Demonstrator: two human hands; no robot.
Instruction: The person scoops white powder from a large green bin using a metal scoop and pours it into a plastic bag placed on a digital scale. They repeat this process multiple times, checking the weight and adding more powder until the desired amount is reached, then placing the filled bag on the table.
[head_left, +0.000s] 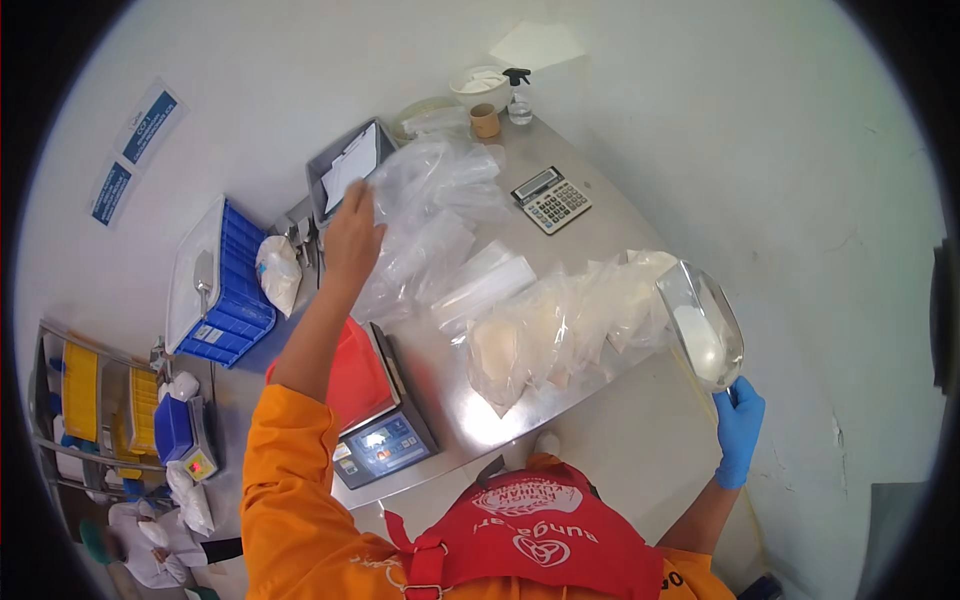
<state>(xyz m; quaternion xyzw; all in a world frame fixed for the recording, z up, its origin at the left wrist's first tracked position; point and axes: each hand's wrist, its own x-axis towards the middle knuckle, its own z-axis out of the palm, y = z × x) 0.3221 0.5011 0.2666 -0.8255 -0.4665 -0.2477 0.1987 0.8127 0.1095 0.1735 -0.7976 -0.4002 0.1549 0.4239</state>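
Observation:
My right hand (739, 431), in a blue glove, grips the handle of a metal scoop (697, 322) with white powder in its bowl. The scoop is beside the right edge of the steel table. My bare left hand (354, 240) is over the left edge of a heap of clear plastic bags (427, 202), near a grey bin (319, 180) with papers on a clipboard (351, 169). Its thumb stands apart from the blurred fingers, and I see nothing held. Several bags of pale powder (499, 349) lie in a row along the table's near right edge.
A red container (360, 375) sits on a digital scale (386, 450). A calculator (551, 201), a brown cup (485, 120), a spray bottle (519, 105) and a white bowl (480, 88) stand farther back. Leftward are a blue crate (232, 292), another scale (196, 450) and a person (150, 544).

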